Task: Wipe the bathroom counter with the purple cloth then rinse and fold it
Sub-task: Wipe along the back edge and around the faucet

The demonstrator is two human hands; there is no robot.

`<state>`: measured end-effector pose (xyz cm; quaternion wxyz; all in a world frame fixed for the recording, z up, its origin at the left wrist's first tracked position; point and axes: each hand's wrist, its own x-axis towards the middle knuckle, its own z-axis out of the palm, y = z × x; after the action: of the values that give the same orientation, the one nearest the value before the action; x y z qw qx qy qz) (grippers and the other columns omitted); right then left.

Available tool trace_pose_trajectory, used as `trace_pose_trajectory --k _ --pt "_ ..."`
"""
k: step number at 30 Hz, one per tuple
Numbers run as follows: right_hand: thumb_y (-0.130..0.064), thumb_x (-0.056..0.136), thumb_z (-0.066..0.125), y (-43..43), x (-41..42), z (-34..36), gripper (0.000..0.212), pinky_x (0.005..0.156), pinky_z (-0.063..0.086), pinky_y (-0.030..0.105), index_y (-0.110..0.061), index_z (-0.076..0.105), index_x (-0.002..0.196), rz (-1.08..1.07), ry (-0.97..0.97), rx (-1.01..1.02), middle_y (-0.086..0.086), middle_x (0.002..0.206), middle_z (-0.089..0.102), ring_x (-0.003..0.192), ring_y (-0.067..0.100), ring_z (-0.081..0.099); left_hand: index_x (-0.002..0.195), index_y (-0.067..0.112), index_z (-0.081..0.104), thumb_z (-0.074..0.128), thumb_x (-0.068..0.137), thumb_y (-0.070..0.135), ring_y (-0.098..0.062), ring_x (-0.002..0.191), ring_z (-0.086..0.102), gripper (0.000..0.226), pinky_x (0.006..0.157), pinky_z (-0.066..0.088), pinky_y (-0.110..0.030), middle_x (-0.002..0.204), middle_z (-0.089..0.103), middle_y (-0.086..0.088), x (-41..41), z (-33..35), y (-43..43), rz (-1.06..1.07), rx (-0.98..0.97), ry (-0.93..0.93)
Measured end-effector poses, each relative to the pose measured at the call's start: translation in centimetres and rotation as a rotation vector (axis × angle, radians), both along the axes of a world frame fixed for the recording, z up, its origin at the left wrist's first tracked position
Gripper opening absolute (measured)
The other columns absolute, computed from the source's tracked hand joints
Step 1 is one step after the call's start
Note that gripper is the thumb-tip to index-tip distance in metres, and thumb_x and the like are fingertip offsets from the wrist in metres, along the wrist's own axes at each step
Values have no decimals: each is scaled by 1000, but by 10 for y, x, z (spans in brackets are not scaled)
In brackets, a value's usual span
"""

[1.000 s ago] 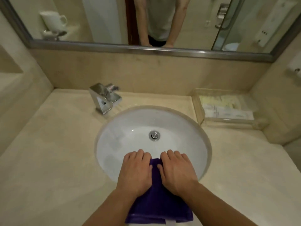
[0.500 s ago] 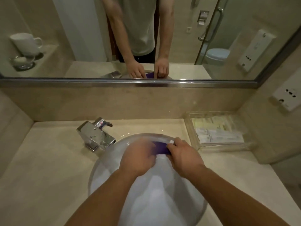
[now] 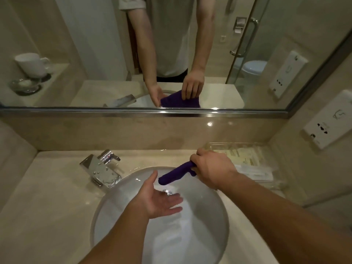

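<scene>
The purple cloth is bunched into a thick roll and hangs in the air over the far side of the white sink. My right hand is shut on its upper end, above the sink's back right rim. My left hand is open, palm up, over the drain just below the cloth's free end, not touching it. The beige counter surrounds the sink. The mirror repeats both hands and the cloth.
A chrome faucet stands at the sink's back left. A clear tray of packets sits on the counter at the right, just behind my right hand. A wall socket plate is on the right wall.
Both hands had pressed the flat cloth at the sink's near edge, then lifted it. Now my left hand has let go and dropped open; my right hand holds the bunched cloth alone.
</scene>
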<state>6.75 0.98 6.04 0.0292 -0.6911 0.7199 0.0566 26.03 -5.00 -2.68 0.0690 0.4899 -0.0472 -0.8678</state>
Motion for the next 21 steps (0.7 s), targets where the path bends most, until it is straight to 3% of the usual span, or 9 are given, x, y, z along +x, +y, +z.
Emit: trace_pose_trajectory --k 2,5,7,9,12,15,17,19,21 --pt "-42 103 41 -3 -9 10 30 63 41 34 -26 55 124 81 9 -42 -3 112 53 88 24 59 134 -13 38 63 80 70 -46 107 65 102 93 48 -65 120 63 -31 -8 7 -3 76 28 89" --pt "-40 101 45 2 -18 13 27 60 35 32 -28 55 123 237 17 -131 -3 110 55 87 23 59 128 -10 53 68 80 61 -39 110 64 87 87 52 -63 117 67 -23 -19 12 -14 108 -5 127" --pt "-38 96 53 9 -22 3 23 55 37 31 -27 61 115 335 19 -211 -2 100 59 78 23 61 123 -7 58 69 80 54 -34 98 67 76 80 55 -59 107 69 -20 -22 14 -21 59 -39 91" --pt "-39 93 49 19 -28 -9 25 52 44 30 -26 64 109 393 -19 -253 -2 92 60 69 22 60 114 0 65 74 79 42 -33 83 70 56 78 58 -51 99 72 -17 -21 17 -25 16 -108 12" --pt "-48 93 42 33 -36 -30 35 53 50 32 -28 64 112 417 -75 -242 -3 90 61 65 18 59 119 4 67 80 71 25 -34 89 70 54 95 50 -46 110 71 -17 -20 27 -30 -34 -206 -45" --pt "-62 91 43 42 -38 -42 49 60 48 29 -34 59 126 328 -134 -178 -6 97 60 71 16 61 119 1 66 77 76 20 -34 98 68 48 102 47 -46 116 70 -19 -20 39 -37 -80 -293 -81" --pt "-79 84 38 43 -37 -41 72 76 47 30 -39 41 144 167 -191 -20 -9 117 54 92 16 62 118 3 66 75 78 19 -33 100 68 44 99 49 -46 116 70 -18 -22 46 -41 -117 -344 -96" --pt "-84 83 34 41 -35 -42 80 88 45 30 -41 26 150 -9 -374 120 -13 132 45 109 13 56 116 4 67 76 76 17 -31 95 70 43 92 53 -45 112 72 -16 -23 52 -45 -151 -382 -126" --pt "-80 87 31 31 -32 -48 74 94 46 32 -38 35 148 -242 -670 114 -11 135 49 110 10 55 113 5 68 75 77 16 -30 90 71 39 88 54 -43 107 73 -14 -22 56 -50 -164 -409 -137"
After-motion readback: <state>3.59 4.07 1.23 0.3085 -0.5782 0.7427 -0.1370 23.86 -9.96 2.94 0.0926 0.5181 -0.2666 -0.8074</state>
